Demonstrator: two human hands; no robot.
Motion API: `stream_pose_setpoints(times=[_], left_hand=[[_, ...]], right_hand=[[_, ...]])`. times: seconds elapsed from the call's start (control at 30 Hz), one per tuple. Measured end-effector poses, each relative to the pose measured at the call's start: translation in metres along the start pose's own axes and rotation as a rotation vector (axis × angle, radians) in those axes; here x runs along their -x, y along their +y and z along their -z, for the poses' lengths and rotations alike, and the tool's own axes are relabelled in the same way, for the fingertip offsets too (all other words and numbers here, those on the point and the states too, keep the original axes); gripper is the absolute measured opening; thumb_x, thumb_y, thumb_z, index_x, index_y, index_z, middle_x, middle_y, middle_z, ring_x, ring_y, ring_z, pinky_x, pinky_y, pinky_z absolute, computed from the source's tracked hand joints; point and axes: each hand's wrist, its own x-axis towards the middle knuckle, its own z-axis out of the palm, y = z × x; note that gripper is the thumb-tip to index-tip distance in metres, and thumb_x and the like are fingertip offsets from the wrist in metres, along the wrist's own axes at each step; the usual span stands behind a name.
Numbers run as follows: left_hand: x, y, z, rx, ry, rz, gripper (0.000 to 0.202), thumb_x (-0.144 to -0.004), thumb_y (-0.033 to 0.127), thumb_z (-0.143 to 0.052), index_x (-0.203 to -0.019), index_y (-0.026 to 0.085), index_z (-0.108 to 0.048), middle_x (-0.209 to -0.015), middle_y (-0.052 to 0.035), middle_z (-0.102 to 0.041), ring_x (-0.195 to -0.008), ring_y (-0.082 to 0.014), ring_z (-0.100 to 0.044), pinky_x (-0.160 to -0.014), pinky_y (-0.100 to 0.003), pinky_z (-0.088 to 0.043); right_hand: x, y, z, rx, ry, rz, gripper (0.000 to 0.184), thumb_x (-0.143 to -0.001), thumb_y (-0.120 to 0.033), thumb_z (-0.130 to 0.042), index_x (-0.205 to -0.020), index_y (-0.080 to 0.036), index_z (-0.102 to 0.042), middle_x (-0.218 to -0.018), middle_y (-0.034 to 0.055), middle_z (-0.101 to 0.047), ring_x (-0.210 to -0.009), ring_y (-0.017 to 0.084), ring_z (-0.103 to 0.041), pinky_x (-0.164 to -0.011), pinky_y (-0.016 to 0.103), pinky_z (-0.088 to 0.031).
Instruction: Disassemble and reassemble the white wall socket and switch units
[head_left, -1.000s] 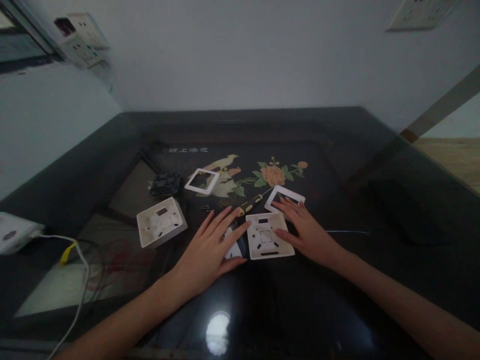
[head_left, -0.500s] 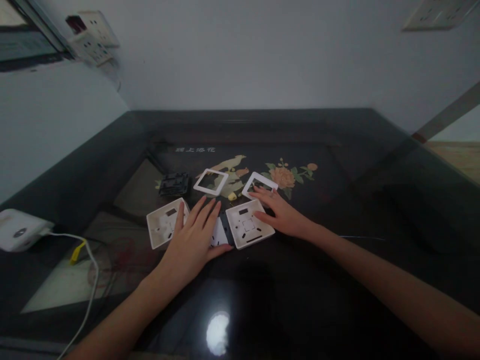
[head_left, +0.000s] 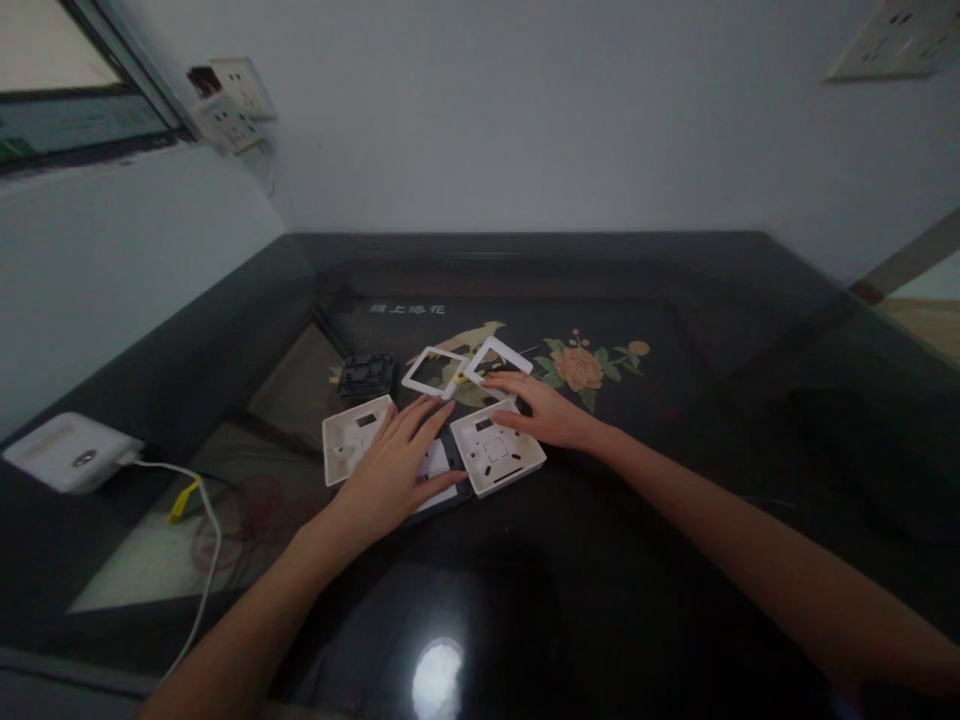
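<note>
From the head view, the left hand [head_left: 394,455] lies palm down with its fingers spread and its thumb held apart, covering much of a dark-edged white part [head_left: 435,463] without closing around it. Its outer side overlaps the left white box [head_left: 341,440], whose hollow side faces up; whether they touch is hard to tell. The right hand [head_left: 544,408] has its fingers stretched out over the near edge of the right white frame [head_left: 514,354], while its thumb reaches over the upper part of the right white box [head_left: 499,455], also hollow side up and just beside the dark-edged part. The left white frame [head_left: 420,389] lies next to the other frame, their near corners meeting or overlapping. Yellow parts of a screwdriver [head_left: 460,379] show around these frames, the rest mostly hidden. Behind the left box sits a black module [head_left: 367,375]. All of this rests on a dark, glossy surface [head_left: 600,600] with a bird-and-flower picture. Farther left are a white device [head_left: 71,450], its white cable [head_left: 217,540] and a yellow tag [head_left: 182,500].
</note>
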Motion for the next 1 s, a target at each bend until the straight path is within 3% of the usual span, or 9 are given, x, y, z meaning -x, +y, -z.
stream_pose_setpoints(times=[0.23,0.43,0.67,0.87,1.0], left_hand=[[-0.003,0.002,0.011,0.142,-0.03,0.06,0.06,-0.092,0.039,-0.057,-0.145,0.021,-0.036,-0.152,-0.0146,-0.038,-0.138,-0.029,-0.04,-0.113,-0.049,-0.036],[-0.005,0.002,0.016,0.104,-0.02,0.047,0.054,-0.093,0.036,-0.056,-0.142,0.018,-0.043,-0.147,-0.0141,-0.045,-0.134,-0.0286,-0.045,-0.111,-0.049,-0.039],[-0.004,-0.009,0.023,0.093,0.055,0.117,0.041,-0.093,0.039,-0.053,-0.129,0.019,-0.056,-0.135,-0.011,-0.057,-0.127,-0.029,-0.052,-0.109,-0.051,-0.041],[-0.004,-0.011,0.022,0.119,-0.016,0.075,0.025,-0.09,0.035,-0.058,-0.108,0.021,-0.066,-0.133,-0.01,-0.059,-0.126,-0.0302,-0.053,-0.108,-0.051,-0.042],[-0.004,-0.011,0.021,0.131,-0.028,0.054,0.024,-0.088,0.033,-0.059,-0.107,0.02,-0.067,-0.134,-0.0107,-0.059,-0.126,-0.0309,-0.053,-0.108,-0.051,-0.041]], right_hand=[[-0.002,-0.003,0.001,-0.031,0.019,0.006,0.043,-0.091,-0.036,-0.056,-0.131,-0.021,-0.058,-0.133,0.0116,-0.062,-0.126,0.024,-0.054,-0.107,0.045,-0.04],[0.001,-0.009,0.003,-0.065,0.032,-0.013,0.037,-0.092,-0.035,-0.055,-0.126,-0.024,-0.061,-0.129,0.0078,-0.066,-0.12,0.023,-0.058,-0.104,0.043,-0.042],[-0.01,-0.017,-0.002,-0.099,0.102,-0.05,0.032,-0.089,-0.025,-0.056,-0.118,-0.016,-0.064,-0.115,0.0103,-0.07,-0.104,0.022,-0.064,-0.09,0.037,-0.048],[-0.015,-0.014,-0.006,-0.118,0.064,-0.022,0.038,-0.08,-0.02,-0.067,-0.117,-0.019,-0.064,-0.111,0.0072,-0.07,-0.101,0.021,-0.063,-0.091,0.038,-0.047],[-0.006,-0.011,-0.001,-0.11,0.03,-0.023,0.041,-0.078,-0.01,-0.064,-0.118,-0.02,-0.064,-0.111,0.0063,-0.07,-0.101,0.02,-0.063,-0.091,0.038,-0.047]])
